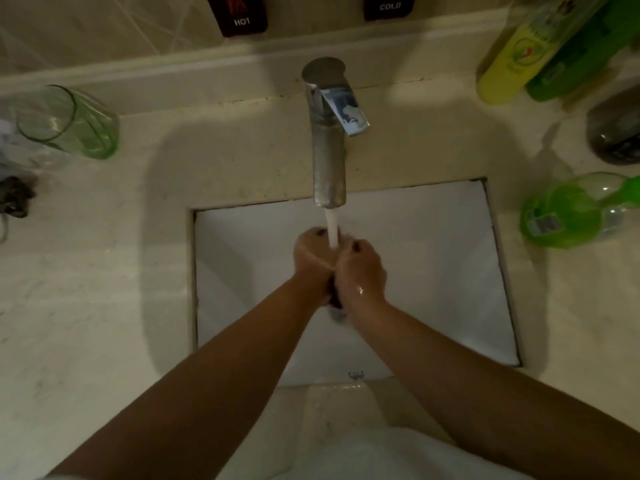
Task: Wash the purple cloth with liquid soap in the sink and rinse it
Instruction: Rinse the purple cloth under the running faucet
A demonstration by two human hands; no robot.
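Both grips at frame centre: left hand (313, 256) and right hand (360, 268) pressed together, fingers curled round the purple cloth (336, 301), of which only a dark scrap shows between the wrists. Water stream (332, 232) from the tap (329, 133) lands on them, over the white sink (433, 254). Green soap bottle (568, 214), right, on the table (86, 271). Green glass (69, 121), upper left.

We see a dim, warm-tinted view with soft overall focus. The brightest area is the white sink (433, 258). A broad dark shadow surrounds the tap (329, 133) on the countertop (86, 271). A small wet glint shows on the right hand (362, 271). Wide-angle distortion bends the edges; the bottles (540, 53) at the upper right are blurred.
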